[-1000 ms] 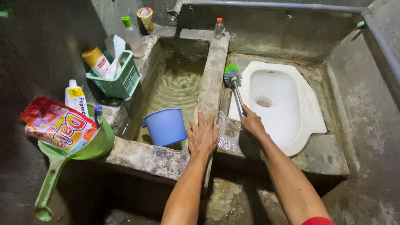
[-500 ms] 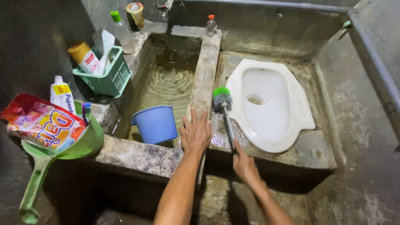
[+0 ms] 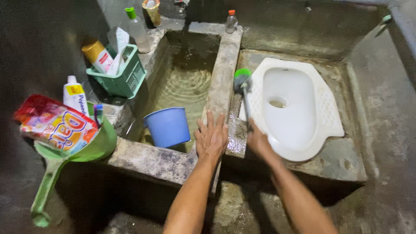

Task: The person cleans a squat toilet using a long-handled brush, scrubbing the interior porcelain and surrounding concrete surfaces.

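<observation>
Head view looks down on a concrete washroom corner. Left hand (image 3: 211, 138) lies flat, fingers spread and straight, palm down on the concrete wall (image 3: 222, 78) that divides the water trough (image 3: 184, 84) from the toilet platform; it holds nothing. Right hand (image 3: 258, 143), somewhat blurred, is closed around the lower end of the brush handle, just beside the front left edge of the white squat toilet (image 3: 294, 108). Its brush (image 3: 242, 81), with green and grey bristles, stands at the toilet's left rim, the head near the pan's upper left corner, above the wet strip of platform between wall and pan. A blue bucket (image 3: 169, 126) sits in the trough's near corner, close to the left hand. On the trough's left ledge rest a green basket (image 3: 121, 78) with bottles and a green dipper (image 3: 93, 149) holding a red packet (image 3: 54, 123).
</observation>
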